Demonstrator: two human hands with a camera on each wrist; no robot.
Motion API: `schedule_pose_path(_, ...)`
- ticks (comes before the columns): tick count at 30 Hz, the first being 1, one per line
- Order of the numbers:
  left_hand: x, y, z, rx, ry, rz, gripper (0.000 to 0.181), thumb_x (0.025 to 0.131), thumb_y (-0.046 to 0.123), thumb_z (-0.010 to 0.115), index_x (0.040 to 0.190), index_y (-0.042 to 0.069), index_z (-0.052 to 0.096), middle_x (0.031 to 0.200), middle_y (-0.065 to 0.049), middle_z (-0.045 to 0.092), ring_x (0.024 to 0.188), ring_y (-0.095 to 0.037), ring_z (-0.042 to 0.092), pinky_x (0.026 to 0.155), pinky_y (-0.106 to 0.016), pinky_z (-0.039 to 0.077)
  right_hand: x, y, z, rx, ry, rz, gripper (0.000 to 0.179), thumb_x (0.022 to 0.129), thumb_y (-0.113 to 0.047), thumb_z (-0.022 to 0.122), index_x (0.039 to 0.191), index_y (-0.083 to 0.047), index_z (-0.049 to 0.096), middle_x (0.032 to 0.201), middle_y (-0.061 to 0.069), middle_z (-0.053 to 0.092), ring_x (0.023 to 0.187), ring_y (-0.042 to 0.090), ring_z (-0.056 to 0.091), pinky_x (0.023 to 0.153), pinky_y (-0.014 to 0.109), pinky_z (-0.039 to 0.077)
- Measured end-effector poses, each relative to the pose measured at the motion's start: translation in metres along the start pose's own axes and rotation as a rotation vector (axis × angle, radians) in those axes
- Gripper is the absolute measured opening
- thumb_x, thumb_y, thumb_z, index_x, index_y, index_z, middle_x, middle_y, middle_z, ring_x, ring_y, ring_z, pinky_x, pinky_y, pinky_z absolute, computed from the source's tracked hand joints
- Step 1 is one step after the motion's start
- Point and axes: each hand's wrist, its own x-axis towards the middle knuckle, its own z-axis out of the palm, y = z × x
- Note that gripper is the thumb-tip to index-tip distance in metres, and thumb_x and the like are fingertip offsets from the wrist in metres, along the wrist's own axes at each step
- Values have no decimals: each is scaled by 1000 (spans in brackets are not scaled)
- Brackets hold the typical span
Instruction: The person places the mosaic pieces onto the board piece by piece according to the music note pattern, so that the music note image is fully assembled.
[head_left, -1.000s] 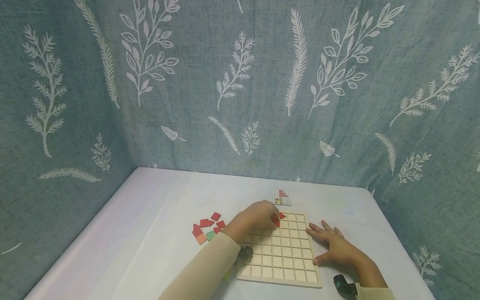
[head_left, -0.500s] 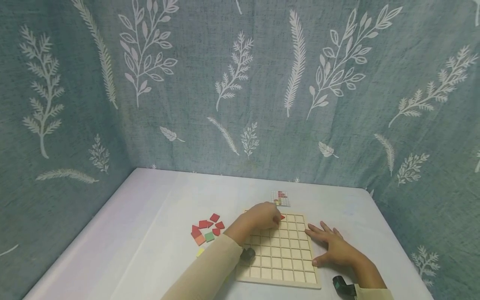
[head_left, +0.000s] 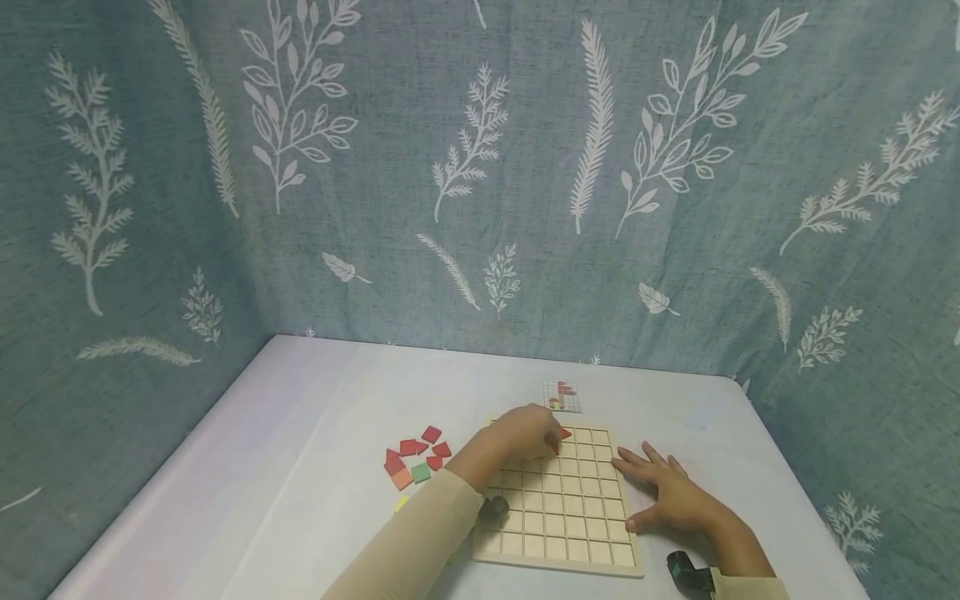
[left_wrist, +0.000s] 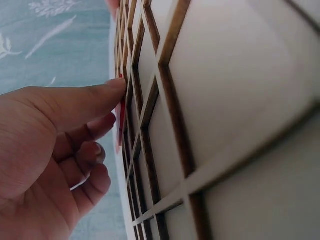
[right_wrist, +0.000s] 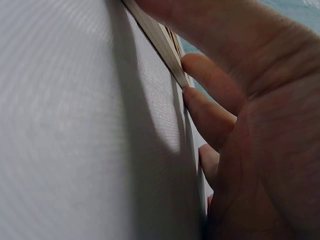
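My left hand [head_left: 525, 435] reaches over the far part of a wooden grid board [head_left: 556, 524]. Between its thumb and fingers it pinches a small red tile [left_wrist: 122, 112], low against the grid in the left wrist view; the hand covers most of the tile. Just beyond the fingertips, another red tile [head_left: 565, 433] lies in a far-row cell. My right hand [head_left: 671, 492] rests on the table at the board's right side, fingers spread. Its fingertips touch the board's edge [right_wrist: 162, 47] in the right wrist view.
Left of the board lie several red tiles [head_left: 432, 434], an orange tile [head_left: 402, 478], a green tile [head_left: 421, 473] and a yellow piece [head_left: 401, 503], partly behind the left sleeve [head_left: 416, 533]. A printed pattern card [head_left: 562, 396] lies beyond the board. Patterned cloth walls [head_left: 405, 317] border the table.
My left hand stays over the same part of the board. The red tile, in plain sight a second ago and then covered by the fingers, shows slightly again. My right hand keeps its place.
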Motion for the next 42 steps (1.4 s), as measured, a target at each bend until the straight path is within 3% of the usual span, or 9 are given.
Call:
schedule_pose_path(7,-4,-2,0,-35,21,17,7,85,21,76,91,25,76,98,16,68,96,-4,63,85,-23,49,0,0,1,1,-5,29,106,49,-53,86,141,-13,52,154,9,34,143,45,6,109,63,-6)
schedule_pose_path(12,-14,-4,-7,29,52,42,15,85,16,75,98,21,76,96,14,68,94,-6,62,85,-23,48,0,-2,0,7,-6,43,105,50,-52,86,141,-13,52,154,8,34,144,44,6,109,62,-6)
schedule_pose_path(21,-33,-15,-24,85,43,-25,22,88,19,74,110,16,73,98,7,66,94,-10,60,88,-28,48,0,-5,-2,5,-5,63,107,49,-55,86,142,-16,51,154,6,33,144,42,5,110,61,-6)
schedule_pose_path(32,-67,-35,-35,114,51,-68,21,89,16,71,109,12,73,100,3,67,95,-14,62,85,-31,50,-2,-5,0,15,-27,62,106,51,-53,86,143,-15,51,155,8,33,143,45,4,109,62,-7)
schedule_pose_path(35,-78,-47,-37,94,65,-110,21,89,15,69,110,13,73,100,3,67,94,-15,62,82,-32,51,-2,-4,1,14,-24,68,107,49,-55,85,143,-16,51,155,7,33,144,44,4,110,61,-6)
schedule_pose_path(42,-98,-74,-39,-37,61,-322,27,86,15,71,114,18,70,100,5,62,82,-13,56,76,-32,48,-1,-2,0,18,-26,34,105,52,-52,86,143,-13,50,154,11,32,142,47,3,108,63,-7)
